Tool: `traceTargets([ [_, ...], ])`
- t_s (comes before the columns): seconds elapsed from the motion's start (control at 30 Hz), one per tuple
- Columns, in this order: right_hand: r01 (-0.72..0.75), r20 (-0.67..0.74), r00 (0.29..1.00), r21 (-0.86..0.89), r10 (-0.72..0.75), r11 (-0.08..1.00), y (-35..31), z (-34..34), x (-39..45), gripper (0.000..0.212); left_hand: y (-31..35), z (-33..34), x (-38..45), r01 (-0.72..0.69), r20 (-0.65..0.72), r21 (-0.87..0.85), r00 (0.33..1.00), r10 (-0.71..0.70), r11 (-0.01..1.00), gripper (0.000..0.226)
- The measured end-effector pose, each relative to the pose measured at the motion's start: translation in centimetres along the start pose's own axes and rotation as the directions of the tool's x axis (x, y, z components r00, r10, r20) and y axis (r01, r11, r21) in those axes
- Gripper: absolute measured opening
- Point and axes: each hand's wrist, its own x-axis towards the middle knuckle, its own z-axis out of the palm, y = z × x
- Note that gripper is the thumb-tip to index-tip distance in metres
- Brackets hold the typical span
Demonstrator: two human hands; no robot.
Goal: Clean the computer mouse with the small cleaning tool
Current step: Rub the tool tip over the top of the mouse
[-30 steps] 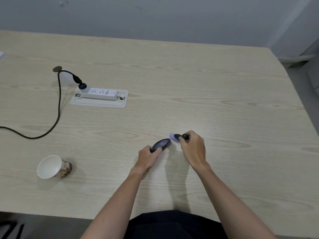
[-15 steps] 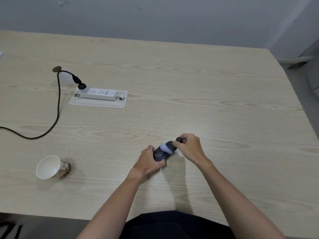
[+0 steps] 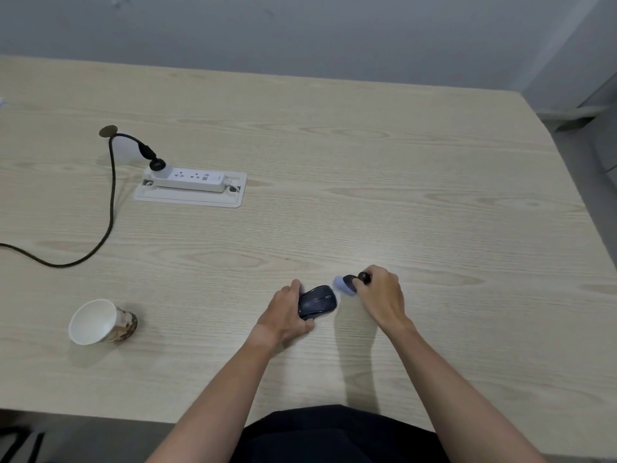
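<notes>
Gripping computer mouse (image 3: 317, 301) in left hand (image 3: 283, 314) | right hand (image 3: 382, 297) clutching cleaning tool (image 3: 347, 285) | labels unreadable

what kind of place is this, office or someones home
Probably an office or meeting room, though that is a guess: a large plain wood-grain table with a built-in power strip recessed in its top, a cable grommet, a paper cup, and bare grey walls.
</notes>
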Motion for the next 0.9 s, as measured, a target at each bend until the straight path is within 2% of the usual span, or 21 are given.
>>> traceTargets([
  [0.1,0.026,0.048,0.998,0.128,-0.032,0.991,-1.0,0.1,0.1,0.019,0.1,0.0,0.1,0.003,0.005,0.015,1.0,-0.003,1.0,0.05],
  [0.17,0.055,0.08,0.995,0.081,-0.061,0.995,-1.3,0.4,0.0,0.018,0.1,0.0,0.2,0.007,0.01,0.015,1.0,-0.007,1.0,0.05],
  [0.23,0.077,0.033,0.997,-0.029,-0.076,0.997,-1.3,0.5,0.0,0.014,0.2,-0.1,0.3,0.008,0.012,0.001,1.0,-0.008,1.0,0.05],
  [0.27,0.072,0.009,0.997,-0.025,-0.072,0.997,-1.3,0.5,0.1,0.012,0.2,-0.1,0.3,0.005,0.009,-0.007,1.0,-0.005,1.0,0.05],
  [0.4,0.032,0.067,0.997,0.157,-0.043,0.987,-2.1,0.2,0.1,0.016,0.4,0.1,0.1,-0.006,-0.009,-0.014,1.0,0.006,1.0,0.051],
  [0.57,0.012,0.01,1.0,0.001,-0.012,1.0,-1.3,0.3,-0.2,0.022,0.4,0.0,0.3,-0.005,0.001,-0.012,1.0,0.005,1.0,0.053],
  [0.7,-0.006,0.108,0.994,0.227,-0.02,0.974,-2.0,0.1,-0.1,0.027,0.5,-0.2,0.3,0.0,0.017,-0.009,1.0,0.0,1.0,0.055],
  [0.8,0.017,0.131,0.991,0.101,-0.03,0.995,-1.7,0.4,-0.2,0.024,0.5,-0.4,0.5,0.013,0.035,0.0,0.999,-0.013,1.0,0.054],
  [0.9,0.051,0.03,0.998,-0.023,-0.05,0.998,-1.4,0.2,0.0,0.024,0.6,-0.4,0.5,0.014,0.042,0.004,0.999,-0.014,1.0,0.053],
])
